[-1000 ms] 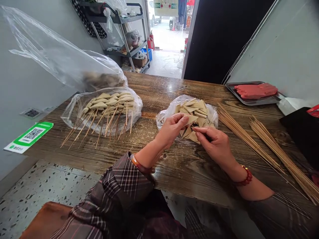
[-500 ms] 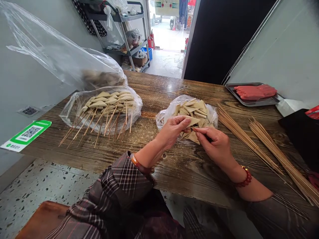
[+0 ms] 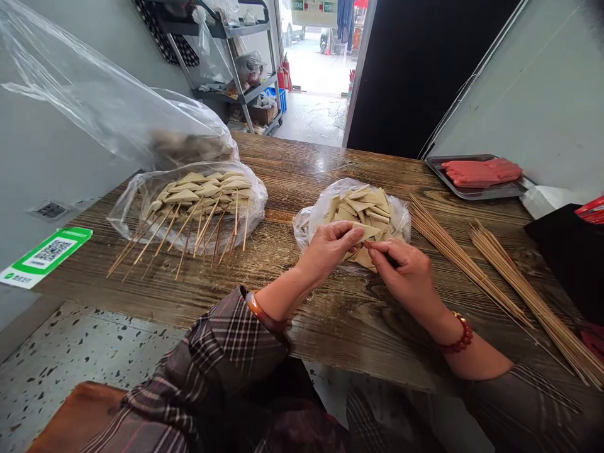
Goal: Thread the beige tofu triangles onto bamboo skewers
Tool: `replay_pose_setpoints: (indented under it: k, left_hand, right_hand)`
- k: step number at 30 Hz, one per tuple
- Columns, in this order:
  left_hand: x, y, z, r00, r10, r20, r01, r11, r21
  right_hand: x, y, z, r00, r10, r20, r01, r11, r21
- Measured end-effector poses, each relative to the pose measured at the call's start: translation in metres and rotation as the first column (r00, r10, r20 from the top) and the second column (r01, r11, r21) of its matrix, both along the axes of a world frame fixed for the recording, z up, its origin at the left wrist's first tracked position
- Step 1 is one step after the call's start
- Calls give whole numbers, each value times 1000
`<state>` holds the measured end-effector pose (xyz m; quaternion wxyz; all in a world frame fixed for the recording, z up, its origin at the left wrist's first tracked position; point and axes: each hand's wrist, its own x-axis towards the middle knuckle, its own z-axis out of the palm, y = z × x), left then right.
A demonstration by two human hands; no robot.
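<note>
In front of me my left hand (image 3: 329,249) pinches a flat, pale triangular tofu slice (image 3: 369,231) between thumb and fingers. Close beside it, my right hand (image 3: 404,269) is closed on a thin bamboo skewer, of which only a short bit shows near the slice; the fingers hide the rest. Both hands are over the near side of an open plastic bag (image 3: 402,221) heaped with loose tofu slices (image 3: 375,205). To the left, skewered tofu slices (image 3: 205,189) lie stacked in another clear bag (image 3: 258,202), their sticks pointing toward me.
Two bundles of bare skewers, one nearer (image 3: 465,255) and one further right (image 3: 533,299), lie on the wooden table (image 3: 292,157). A dark tray (image 3: 465,190) with pink-red food (image 3: 481,172) stands at the back right. A green-and-white QR card (image 3: 47,257) is at the left edge.
The view has shifted slightly. Both hands keep nearly the same pose, with the slice still held in the left fingers and the right fingertips close to it.
</note>
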<state>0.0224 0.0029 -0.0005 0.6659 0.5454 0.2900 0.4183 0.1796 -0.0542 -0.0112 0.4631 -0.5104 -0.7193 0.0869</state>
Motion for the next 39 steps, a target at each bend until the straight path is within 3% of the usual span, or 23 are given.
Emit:
replay_pose_setpoints:
  k: [10, 17, 22, 26, 33, 36, 39]
  left_hand:
    - [1, -1, -2, 999, -31, -11, 31, 999, -16]
    - [-10, 20, 0, 981, 163, 103, -155, 985, -78]
    - [-7, 21, 1, 980, 168, 107, -160, 984, -80]
    - [-4, 16, -3, 991, 117, 68, -117, 993, -1]
    - [-2, 9, -3, 987, 21, -158, 7, 984, 177]
    - [-9, 19, -3, 973, 128, -192, -75, 962, 264]
    - [-16, 32, -6, 899, 337, -280, -163, 851, 500]
  right_hand:
    - [2, 1, 2, 992, -28, -123, 9, 988, -154]
    - [2, 0, 5, 989, 22, -146, -55, 973, -225]
    - [3, 0, 5, 992, 26, -121, -51, 978, -203]
    - [2, 1, 5, 992, 8, -124, -27, 989, -149]
    - [6, 5, 5, 993, -22, -116, 9, 993, -118]
    - [13, 8, 5, 985, -88, -151, 69, 990, -126]
    - [18, 11, 6, 968, -155, -196, 124, 979, -161]
